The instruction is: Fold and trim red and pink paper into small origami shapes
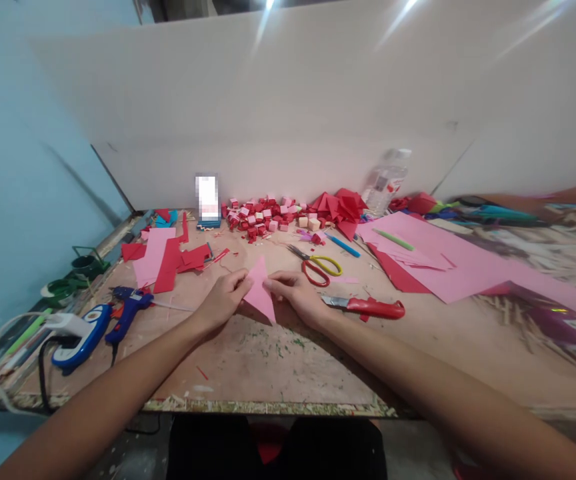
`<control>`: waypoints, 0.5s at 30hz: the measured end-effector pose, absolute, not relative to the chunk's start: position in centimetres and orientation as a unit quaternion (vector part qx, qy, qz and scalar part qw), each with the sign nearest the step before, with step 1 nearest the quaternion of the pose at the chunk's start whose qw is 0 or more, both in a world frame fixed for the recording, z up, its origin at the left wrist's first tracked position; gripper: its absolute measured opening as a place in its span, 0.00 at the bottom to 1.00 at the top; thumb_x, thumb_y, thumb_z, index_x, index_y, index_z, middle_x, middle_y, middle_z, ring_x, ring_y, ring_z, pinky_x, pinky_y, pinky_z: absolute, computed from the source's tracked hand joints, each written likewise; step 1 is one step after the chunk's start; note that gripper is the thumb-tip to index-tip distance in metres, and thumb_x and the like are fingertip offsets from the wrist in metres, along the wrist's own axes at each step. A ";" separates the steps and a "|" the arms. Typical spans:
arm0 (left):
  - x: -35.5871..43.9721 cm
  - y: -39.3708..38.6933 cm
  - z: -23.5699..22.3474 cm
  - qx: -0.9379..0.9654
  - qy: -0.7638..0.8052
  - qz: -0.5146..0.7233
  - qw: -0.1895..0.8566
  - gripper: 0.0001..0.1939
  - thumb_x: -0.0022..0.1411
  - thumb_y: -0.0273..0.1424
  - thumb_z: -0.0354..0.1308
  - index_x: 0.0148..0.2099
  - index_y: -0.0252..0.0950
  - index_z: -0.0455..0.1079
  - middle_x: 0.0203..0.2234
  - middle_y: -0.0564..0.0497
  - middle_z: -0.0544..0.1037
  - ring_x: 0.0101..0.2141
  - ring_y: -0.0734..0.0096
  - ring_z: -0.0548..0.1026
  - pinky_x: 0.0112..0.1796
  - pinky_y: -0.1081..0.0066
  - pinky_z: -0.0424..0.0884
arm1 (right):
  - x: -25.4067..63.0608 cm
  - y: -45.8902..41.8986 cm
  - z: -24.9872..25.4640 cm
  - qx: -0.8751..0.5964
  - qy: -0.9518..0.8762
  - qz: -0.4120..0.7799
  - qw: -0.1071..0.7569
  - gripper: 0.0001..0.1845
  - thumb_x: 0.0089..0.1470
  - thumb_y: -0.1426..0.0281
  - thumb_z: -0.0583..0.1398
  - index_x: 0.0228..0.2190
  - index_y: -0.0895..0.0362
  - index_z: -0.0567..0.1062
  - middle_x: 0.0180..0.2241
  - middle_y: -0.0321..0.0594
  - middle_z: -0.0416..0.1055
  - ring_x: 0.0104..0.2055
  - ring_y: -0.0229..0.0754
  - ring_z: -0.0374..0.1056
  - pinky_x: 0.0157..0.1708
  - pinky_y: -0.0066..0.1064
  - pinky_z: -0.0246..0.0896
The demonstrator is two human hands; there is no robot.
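Hands (261, 297) meet above the table (278, 373), each grip pinched closed on folded pink paper (261, 290).

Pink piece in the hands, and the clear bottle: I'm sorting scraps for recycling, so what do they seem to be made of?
The pink piece looks like matte paper or thin card: opaque, thin and straight-edged. The bottle looks like clear, glossy plastic: see-through, with pale highlights, though glass isn't ruled out.
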State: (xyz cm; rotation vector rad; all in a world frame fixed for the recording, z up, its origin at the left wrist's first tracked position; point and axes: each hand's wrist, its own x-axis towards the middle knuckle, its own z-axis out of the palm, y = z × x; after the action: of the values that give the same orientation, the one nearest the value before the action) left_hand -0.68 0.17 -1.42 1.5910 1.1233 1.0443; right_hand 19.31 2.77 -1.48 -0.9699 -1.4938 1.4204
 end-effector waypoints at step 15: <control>-0.6 0.7 -1.7 0.611 0.445 0.495 0.430 0.18 0.59 0.44 0.67 0.28 0.34 0.74 0.23 0.51 0.75 0.24 0.71 0.72 0.27 0.71 0.69 | 19.1 2.8 -2.0 -0.362 -0.523 0.645 0.424 0.31 0.49 0.60 0.72 0.54 0.53 0.79 0.42 0.44 0.82 0.37 0.45 0.77 0.34 0.35 0.73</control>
State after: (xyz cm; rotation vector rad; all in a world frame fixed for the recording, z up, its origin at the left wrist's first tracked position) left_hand -0.61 0.66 -1.69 1.5239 1.1103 1.2344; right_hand 19.09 2.84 -1.99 -0.9057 -1.3079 1.6142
